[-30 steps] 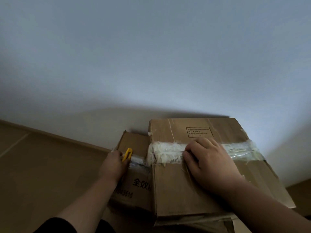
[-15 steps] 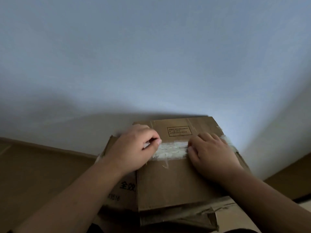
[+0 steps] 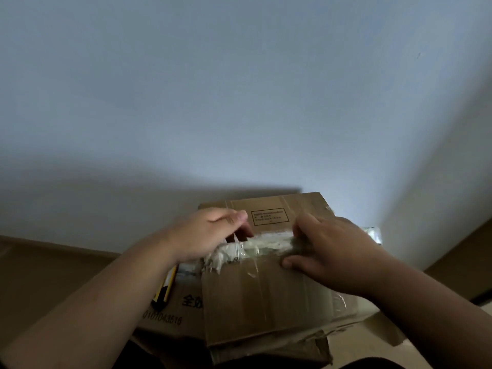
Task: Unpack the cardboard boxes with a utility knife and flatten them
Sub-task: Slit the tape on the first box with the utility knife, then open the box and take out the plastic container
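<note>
There is one camera, worn on the person's head. It looks forward and down, close to the cardboard box (image 3: pixel 266 296), maybe tipped up some, since the wall (image 3: pixel 239 89) fills most of the view.

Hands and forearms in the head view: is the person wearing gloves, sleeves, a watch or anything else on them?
Nothing worn shows. The left hand and right hand are bare, with no gloves, and no rings show. Both forearms are bare down to the bottom edge of the picture, with no sleeve, watch or wristband in sight. The light is dim, so small marks could go unseen.
</note>
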### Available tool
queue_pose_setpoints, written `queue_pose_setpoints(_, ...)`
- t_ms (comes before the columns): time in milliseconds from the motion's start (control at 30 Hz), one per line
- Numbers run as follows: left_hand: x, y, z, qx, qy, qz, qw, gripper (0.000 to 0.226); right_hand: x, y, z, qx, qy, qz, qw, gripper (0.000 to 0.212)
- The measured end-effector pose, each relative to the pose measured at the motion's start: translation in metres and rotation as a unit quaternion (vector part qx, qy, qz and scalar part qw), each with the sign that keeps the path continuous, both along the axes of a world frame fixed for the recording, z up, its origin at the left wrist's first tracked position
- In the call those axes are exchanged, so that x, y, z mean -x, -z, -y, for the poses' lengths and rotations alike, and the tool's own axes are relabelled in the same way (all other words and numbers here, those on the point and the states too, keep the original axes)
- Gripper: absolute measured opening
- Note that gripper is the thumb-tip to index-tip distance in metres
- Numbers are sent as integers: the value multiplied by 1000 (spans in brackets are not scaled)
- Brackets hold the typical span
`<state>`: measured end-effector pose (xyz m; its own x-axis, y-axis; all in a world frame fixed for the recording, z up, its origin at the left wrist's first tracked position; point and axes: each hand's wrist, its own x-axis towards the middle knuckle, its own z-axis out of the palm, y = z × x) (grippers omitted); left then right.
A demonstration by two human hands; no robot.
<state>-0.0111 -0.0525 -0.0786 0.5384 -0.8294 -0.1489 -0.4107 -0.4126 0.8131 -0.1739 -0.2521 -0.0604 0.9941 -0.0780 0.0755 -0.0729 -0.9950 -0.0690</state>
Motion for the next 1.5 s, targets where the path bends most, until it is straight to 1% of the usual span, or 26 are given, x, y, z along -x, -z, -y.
queue_pose_setpoints(67,-4,-10,-3,39,3,-16,999,40,19,-21,0,10,-33,14,999,39)
queue_pose_setpoints(100,-6,-12,-2,36,-4,16,999,33,29,-31,0,16,-44,12,999,35)
queue_pose_setpoints(133,-8,-12,1,8,1,90,996,28,37,-39,-1,21,-49,5,999,32)
queue_pose_setpoints(167,-8,-11,5,-43,23,182,982,31,45,-45,-3,27,-58,-2,998,30)
queue_pose_setpoints(200,-7,-6,9,-91,55,265,958,44,49,-48,-3,34,-73,-10,997,28)
queue_pose_setpoints(233,-4,0,15,-126,87,319,935,58,54,-51,-4,38,-84,-31,995,27)
queue_pose_setpoints(267,-1,9,20,-158,107,349,917,71,58,-50,-4,34,-92,-61,993,28)
queue_pose_setpoints(300,0,18,24,-182,112,365,906,78,60,-48,-5,19,-100,-83,991,32)
queue_pose_setpoints(367,-3,36,29,-200,95,370,902,80,65,-45,-5,-11,-111,-114,987,37)
queue_pose_setpoints(467,-8,46,29,-140,70,423,893,62,65,-42,-8,-50,-130,-177,974,39)
queue_pose_setpoints(533,-13,50,29,-123,78,452,880,54,66,-28,-13,-22,-153,-230,961,48)
queue_pose_setpoints(567,-15,52,28,-137,85,454,876,51,68,-16,-15,21,-165,-210,963,49)
queue_pose_setpoints(633,-19,52,27,-165,99,469,862,50,82,19,-15,22,-131,-148,980,50)
queue_pose_setpoints(700,-21,47,27,-123,95,503,850,45,99,56,-27,18,-98,-68,993,53)
queue_pose_setpoints(767,-24,37,29,-65,56,559,825,30,107,75,-38,17,-84,-47,995,45)
queue_pose_setpoints(833,-32,19,33,-29,15,573,819,33,106,83,-41,37,-86,-12,996,41)
queue_pose_setpoints(867,-39,10,35,-11,-6,575,818,36,103,84,-39,50,-90,-4,995,41)
queue_pose_setpoints(933,-57,-1,39,0,-50,594,803,31,99,85,-34,76,-94,-4,993,41)
queue_pose_setpoints(1000,-69,-6,44,-23,-106,635,765,21,98,92,-29,112,-125,-17,986,43)
queue_pose_setpoints(1067,-78,-3,51,-27,-141,654,743,17,94,100,-26,113,-138,-61,982,45)
queue_pose_setpoints(1133,-83,6,55,-27,-154,662,733,20,87,96,-26,47,-49,-99,993,48)
queue_pose_setpoints(1200,-86,15,58,-27,-168,665,727,27,74,85,-24,-5,34,-89,995,61)
queue_pose_setpoints(1300,-80,24,57,-13,-190,665,722,39,45,69,-5,-86,167,-120,975,85)
queue_pose_setpoints(1333,-76,28,57,-8,-195,664,722,44,38,64,2,-86,210,-132,965,95)
queue_pose_setpoints(1400,-64,36,58,-6,-195,650,734,52,21,65,10,-68,257,-155,951,111)
queue_pose_setpoints(1500,-46,46,61,-40,-173,607,775,62,9,67,3,-57,263,-203,942,127)
